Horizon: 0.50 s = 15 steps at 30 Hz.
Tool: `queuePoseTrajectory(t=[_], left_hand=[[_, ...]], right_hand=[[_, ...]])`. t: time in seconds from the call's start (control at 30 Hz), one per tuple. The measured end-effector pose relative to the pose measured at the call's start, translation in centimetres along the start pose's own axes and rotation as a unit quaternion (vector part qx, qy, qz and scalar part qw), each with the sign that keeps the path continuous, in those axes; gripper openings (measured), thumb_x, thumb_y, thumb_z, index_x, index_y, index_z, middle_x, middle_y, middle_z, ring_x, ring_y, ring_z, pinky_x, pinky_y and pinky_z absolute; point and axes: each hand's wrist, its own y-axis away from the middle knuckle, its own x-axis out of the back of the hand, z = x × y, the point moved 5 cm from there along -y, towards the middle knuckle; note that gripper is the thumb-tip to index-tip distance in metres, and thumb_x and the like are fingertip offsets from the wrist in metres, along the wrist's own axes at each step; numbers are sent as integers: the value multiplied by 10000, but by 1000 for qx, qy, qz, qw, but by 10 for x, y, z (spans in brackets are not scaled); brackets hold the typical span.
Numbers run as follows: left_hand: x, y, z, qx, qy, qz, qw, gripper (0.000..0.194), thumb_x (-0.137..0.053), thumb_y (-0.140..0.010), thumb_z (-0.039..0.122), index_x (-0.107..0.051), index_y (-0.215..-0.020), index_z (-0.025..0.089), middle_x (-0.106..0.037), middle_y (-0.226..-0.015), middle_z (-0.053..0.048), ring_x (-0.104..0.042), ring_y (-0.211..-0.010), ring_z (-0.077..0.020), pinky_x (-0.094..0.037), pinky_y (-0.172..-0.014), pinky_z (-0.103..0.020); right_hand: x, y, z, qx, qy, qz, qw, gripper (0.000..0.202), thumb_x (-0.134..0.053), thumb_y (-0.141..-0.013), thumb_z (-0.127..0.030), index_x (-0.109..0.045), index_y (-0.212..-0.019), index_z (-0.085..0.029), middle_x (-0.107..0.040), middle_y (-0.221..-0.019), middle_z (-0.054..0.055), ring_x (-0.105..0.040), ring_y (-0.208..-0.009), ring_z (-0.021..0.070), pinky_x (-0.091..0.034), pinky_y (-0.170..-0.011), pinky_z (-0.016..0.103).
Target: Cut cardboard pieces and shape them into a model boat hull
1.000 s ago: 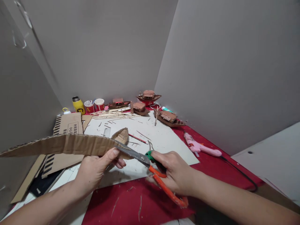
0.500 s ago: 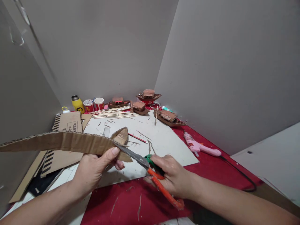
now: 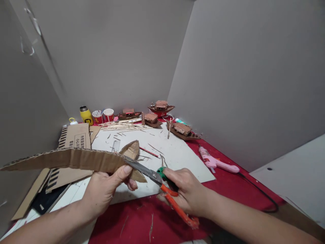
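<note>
A long, curved strip of corrugated cardboard (image 3: 73,159) tapers to a point at the far left. My left hand (image 3: 109,186) pinches it near its right end, thumb on top. Wrapped round the handles of a pair of scissors (image 3: 175,206), one green and one orange, is my right hand (image 3: 184,189). The grey blades lie against the strip's upper edge beside my left thumb, nearly closed. Just behind the strip, a small cardboard boat hull (image 3: 130,149) rests on the white sheet (image 3: 188,159), partly hidden.
Brown model boats (image 3: 181,130) stand along the back. Thin wooden sticks (image 3: 122,126), paper cups (image 3: 108,114) and a yellow bottle (image 3: 86,116) are at back left. A pink glue gun (image 3: 218,163) with a cable lies right. Cardboard sheets (image 3: 76,134) lie left; a pencil (image 3: 149,152) lies mid-sheet.
The cardboard strip has shifted slightly right and down, with my left hand. My right hand stays nearly in place on the scissors. The whole view has moved a little.
</note>
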Motion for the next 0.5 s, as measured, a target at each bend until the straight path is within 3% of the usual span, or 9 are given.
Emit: queuePoseTrajectory(t=[0.33, 0.5], left_hand=[[-4, 0, 2, 1, -14, -30, 999, 426, -650, -814, 504, -725, -568, 164, -718, -631, -64, -652, -647, -198, -500, -634, -283], [-6, 1, 7, -4, 8, -63, 998, 417, -638, -836, 486, -732, -574, 175, -710, -608, -48, -644, -668, -179, -487, -640, -255]], right_hand=[[-9, 5, -3, 42, -21, 34, 998, 252, -544, -910, -376, -363, -792, -246, -278, -600, -82, -293, -449, 109, -239, -447, 248], [-13, 6, -1, 35, -36, 35, 998, 291, -593, -874, -370, -350, -772, -247, -266, -604, -87, -256, -455, 97, -230, -447, 243]])
